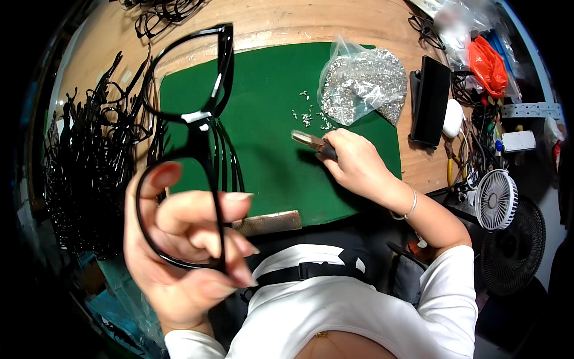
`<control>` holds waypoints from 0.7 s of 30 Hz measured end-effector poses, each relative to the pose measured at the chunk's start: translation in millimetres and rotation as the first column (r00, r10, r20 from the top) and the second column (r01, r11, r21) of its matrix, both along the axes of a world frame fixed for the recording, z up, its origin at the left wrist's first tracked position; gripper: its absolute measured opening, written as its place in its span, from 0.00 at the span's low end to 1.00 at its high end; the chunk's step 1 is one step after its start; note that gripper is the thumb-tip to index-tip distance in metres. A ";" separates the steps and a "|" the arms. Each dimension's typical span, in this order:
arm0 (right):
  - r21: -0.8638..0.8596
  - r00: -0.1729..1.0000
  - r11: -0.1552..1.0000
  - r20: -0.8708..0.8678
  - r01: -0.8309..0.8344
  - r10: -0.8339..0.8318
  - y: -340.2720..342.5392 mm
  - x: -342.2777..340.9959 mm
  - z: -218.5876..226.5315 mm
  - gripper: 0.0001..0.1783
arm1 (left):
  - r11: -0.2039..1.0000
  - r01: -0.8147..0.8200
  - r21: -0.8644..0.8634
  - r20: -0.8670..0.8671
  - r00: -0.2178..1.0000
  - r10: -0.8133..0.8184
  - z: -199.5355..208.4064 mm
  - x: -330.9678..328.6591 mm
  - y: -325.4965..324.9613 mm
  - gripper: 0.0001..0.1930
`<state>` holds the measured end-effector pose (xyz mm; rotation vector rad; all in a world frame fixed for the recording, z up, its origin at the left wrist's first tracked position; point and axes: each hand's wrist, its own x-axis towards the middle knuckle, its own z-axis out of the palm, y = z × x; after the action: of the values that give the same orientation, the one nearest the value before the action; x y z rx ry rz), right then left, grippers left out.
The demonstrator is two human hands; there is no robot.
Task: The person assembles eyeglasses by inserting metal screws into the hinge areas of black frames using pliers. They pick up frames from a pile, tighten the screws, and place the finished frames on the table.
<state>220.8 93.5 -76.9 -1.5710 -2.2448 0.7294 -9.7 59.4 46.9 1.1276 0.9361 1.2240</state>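
Note:
Raised close to the camera at the left is a black eyeglass frame (pixel 196 134), tilted nearly upright. My left hand (pixel 173 263) grips it by the lower rim, its fingers curled behind and through that opening. Over the green mat (pixel 263 84), my right hand (pixel 365 164) is closed around a pair of pliers (pixel 310 141) with dark handles, the jaws pointing left. Just beyond the pliers lie several tiny silvery metal pieces (pixel 307 119). A clear plastic bag (pixel 359 87) full of similar pieces rests at the mat's far right.
Many black eyeglass frames (pixel 89 167) are heaped on the left, with more frames (pixel 164 18) at the far edge. A metal strip (pixel 269 222) lies at the mat's near edge. To the right are a black phone-like slab (pixel 431 99), cables, a red bag (pixel 487 66) and a small fan (pixel 496 199).

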 end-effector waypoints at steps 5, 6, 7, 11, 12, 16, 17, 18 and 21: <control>0.173 0.983 0.977 0.160 -0.120 0.093 -1.4 -7.1 -2.7 0.04 | 0.973 -0.203 -0.106 0.116 0.970 0.215 -17.5 36.7 -24.4 0.55; 0.170 0.985 0.979 0.143 -0.116 0.092 -2.2 -5.6 -1.3 0.04 | 0.980 -0.162 -0.114 0.151 0.972 0.178 -20.4 40.4 -26.7 0.56; 0.168 0.988 0.980 0.127 -0.111 0.090 -4.0 -2.3 0.0 0.05 | 0.993 -0.072 -0.091 0.178 0.980 0.087 -26.2 41.4 -28.8 0.57; -0.206 0.974 0.975 -0.193 0.080 -0.121 -10.1 -0.7 43.0 0.10 | 0.973 0.193 0.124 -0.046 0.981 -0.189 -47.8 35.0 -19.3 0.50; -0.318 0.939 0.943 -0.286 0.095 -0.191 -14.8 -1.9 62.3 0.11 | 0.972 0.172 0.157 -0.097 0.983 -0.159 -52.5 37.0 -18.9 0.48; -0.270 0.727 0.963 -0.658 0.014 -0.195 -43.8 -13.5 90.9 0.08 | 0.949 0.126 0.290 -0.302 0.953 -0.034 -64.0 50.1 -19.1 0.45; -0.176 0.801 0.984 -0.587 0.014 -0.116 -43.8 -15.7 94.0 0.07 | 0.950 0.106 0.294 -0.285 0.958 -0.018 -63.2 54.6 -20.9 0.45; -0.122 0.785 0.992 -0.612 0.034 -0.102 -44.5 -18.5 88.9 0.07 | 0.951 0.084 0.296 -0.269 0.963 -0.001 -62.4 57.5 -21.7 0.45; -0.389 0.645 0.921 -0.696 0.029 -0.315 -47.8 -18.8 81.9 0.08 | 0.956 0.067 0.286 -0.320 0.947 0.029 -62.0 61.7 -23.6 0.44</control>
<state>202.0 45.7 5.0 -1.2358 -1.3670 1.4575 51.9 35.8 -15.1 1.6069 1.0018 1.2104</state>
